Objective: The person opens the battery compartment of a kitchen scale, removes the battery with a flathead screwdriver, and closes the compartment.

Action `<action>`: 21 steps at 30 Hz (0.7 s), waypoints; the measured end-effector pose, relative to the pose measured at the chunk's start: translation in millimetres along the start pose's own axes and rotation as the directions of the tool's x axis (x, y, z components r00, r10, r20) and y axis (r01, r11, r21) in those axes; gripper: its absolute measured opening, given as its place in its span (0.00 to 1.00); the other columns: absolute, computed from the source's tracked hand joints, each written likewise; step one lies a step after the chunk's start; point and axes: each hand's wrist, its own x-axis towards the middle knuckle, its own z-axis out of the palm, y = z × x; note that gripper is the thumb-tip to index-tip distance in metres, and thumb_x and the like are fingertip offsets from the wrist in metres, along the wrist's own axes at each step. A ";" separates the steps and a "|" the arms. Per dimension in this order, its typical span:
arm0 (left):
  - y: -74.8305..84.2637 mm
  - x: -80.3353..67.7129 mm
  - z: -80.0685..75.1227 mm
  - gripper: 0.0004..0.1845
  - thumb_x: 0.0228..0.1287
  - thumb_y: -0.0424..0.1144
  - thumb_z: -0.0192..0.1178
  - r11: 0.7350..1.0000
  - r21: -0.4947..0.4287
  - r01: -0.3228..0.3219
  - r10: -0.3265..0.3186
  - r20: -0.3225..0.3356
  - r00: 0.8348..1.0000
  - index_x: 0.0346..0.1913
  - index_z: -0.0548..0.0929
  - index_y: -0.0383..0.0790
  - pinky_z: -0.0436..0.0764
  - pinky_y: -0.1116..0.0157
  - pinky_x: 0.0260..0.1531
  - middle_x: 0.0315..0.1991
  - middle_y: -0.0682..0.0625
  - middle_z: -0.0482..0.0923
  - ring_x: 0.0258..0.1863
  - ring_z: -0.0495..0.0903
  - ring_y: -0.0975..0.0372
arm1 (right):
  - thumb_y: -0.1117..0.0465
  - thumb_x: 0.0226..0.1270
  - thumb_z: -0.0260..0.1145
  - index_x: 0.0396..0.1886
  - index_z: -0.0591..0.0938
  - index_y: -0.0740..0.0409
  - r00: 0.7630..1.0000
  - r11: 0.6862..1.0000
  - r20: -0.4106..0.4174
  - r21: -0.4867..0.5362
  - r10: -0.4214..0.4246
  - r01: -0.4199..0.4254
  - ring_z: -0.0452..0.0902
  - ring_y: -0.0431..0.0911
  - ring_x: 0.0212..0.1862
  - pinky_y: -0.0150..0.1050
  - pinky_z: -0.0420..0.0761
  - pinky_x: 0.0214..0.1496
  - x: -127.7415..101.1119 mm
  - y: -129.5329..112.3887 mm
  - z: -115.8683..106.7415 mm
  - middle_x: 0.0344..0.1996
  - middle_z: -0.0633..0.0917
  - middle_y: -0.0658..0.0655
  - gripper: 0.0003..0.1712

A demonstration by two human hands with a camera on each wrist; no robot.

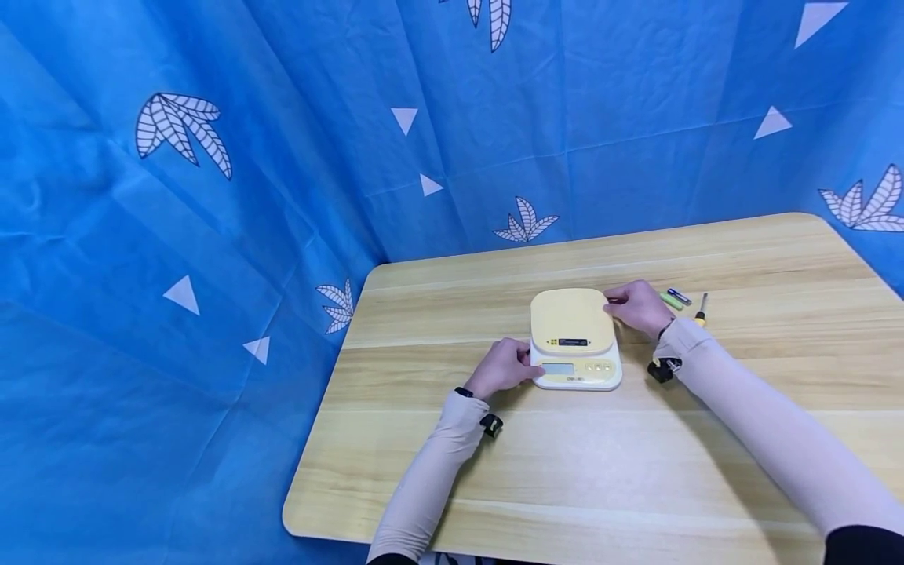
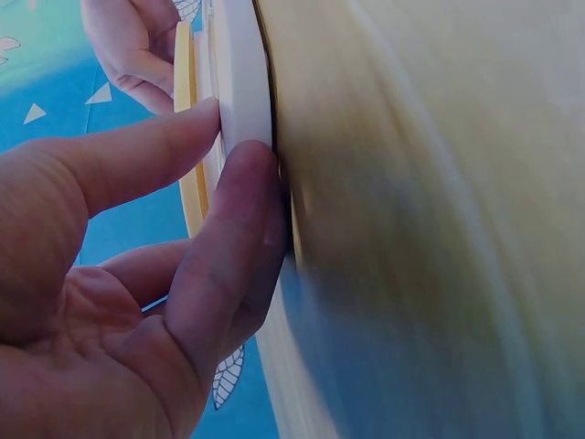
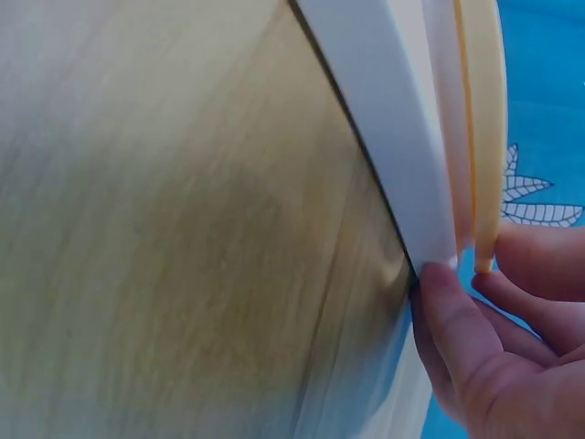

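Note:
A kitchen scale with a pale yellow platform, white base and small display lies face up on the wooden table. My left hand grips its front left corner, thumb on top beside the display and fingers against the side. In the left wrist view the left thumb touches the white base. At the far right corner my right hand pinches the scale's edge. The right wrist view shows the right thumb on the yellow platform and fingers at the base's lower edge. Whether the base touches the table is unclear.
Just right of my right hand lie a green pen-like stick, a dark blue one and a screwdriver with a yellow and black handle. Behind the wooden table hangs a blue curtain.

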 end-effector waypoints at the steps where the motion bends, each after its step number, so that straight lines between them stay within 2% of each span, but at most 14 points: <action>1: -0.1 -0.3 0.4 0.12 0.64 0.41 0.74 1.000 -0.004 0.001 -0.001 -0.001 1.000 0.28 0.82 0.43 0.67 0.74 0.14 0.19 0.57 0.72 0.16 0.70 0.68 | 0.63 0.75 0.64 0.68 0.74 0.73 1.000 1.000 -0.001 0.003 -0.001 0.001 0.74 0.71 0.67 0.63 0.76 0.72 0.7 0.6 0.5 0.63 0.77 0.76 0.27; 9: 1.5 -0.7 2.3 0.06 0.63 0.40 0.74 0.999 -0.047 -0.006 0.005 -0.007 1.000 0.35 0.87 0.43 0.67 0.75 0.14 0.20 0.56 0.76 0.17 0.70 0.68 | 0.63 0.76 0.63 0.68 0.74 0.71 1.000 1.000 -0.006 0.001 0.004 -0.004 0.74 0.70 0.67 0.63 0.77 0.71 2.6 4.7 0.7 0.65 0.77 0.76 0.26; 21: 0.4 0.1 3.2 0.07 0.64 0.40 0.73 0.999 -0.047 -0.021 0.020 -0.005 1.000 0.32 0.85 0.44 0.67 0.75 0.14 0.20 0.57 0.75 0.17 0.69 0.68 | 0.64 0.76 0.62 0.68 0.73 0.73 1.000 1.000 -0.010 0.013 -0.017 0.017 0.74 0.71 0.67 0.63 0.77 0.71 -0.9 4.0 0.6 0.65 0.76 0.77 0.26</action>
